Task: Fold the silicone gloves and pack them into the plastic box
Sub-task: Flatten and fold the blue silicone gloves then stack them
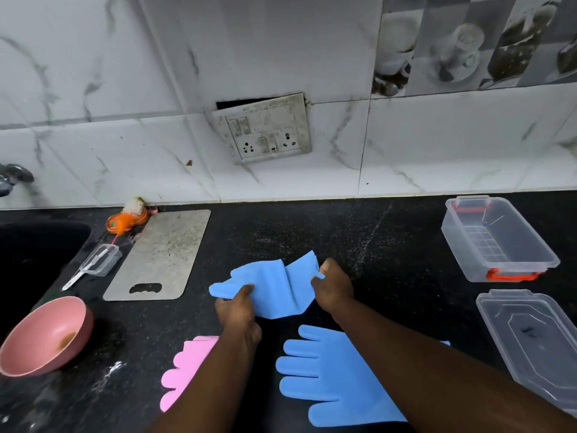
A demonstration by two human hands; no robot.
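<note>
A blue silicone glove (271,285) is lifted and creased above the middle of the black counter. My left hand (238,310) pinches its finger end and my right hand (332,287) grips its cuff end. A second blue glove (324,373) lies flat near the front edge, partly under my right forearm. To the left of it, a pink glove (184,367) lies partly hidden by my left forearm. The clear plastic box (496,237) with red clips stands open and empty at the right, and its clear lid (530,342) lies in front of it.
A grey cutting board (162,254) lies left of centre, with a small clear scoop (96,264) and an orange brush (126,218) beside it. A pink bowl (46,335) sits at the front left by the dark sink (34,251). The tiled wall carries a switch plate (265,129).
</note>
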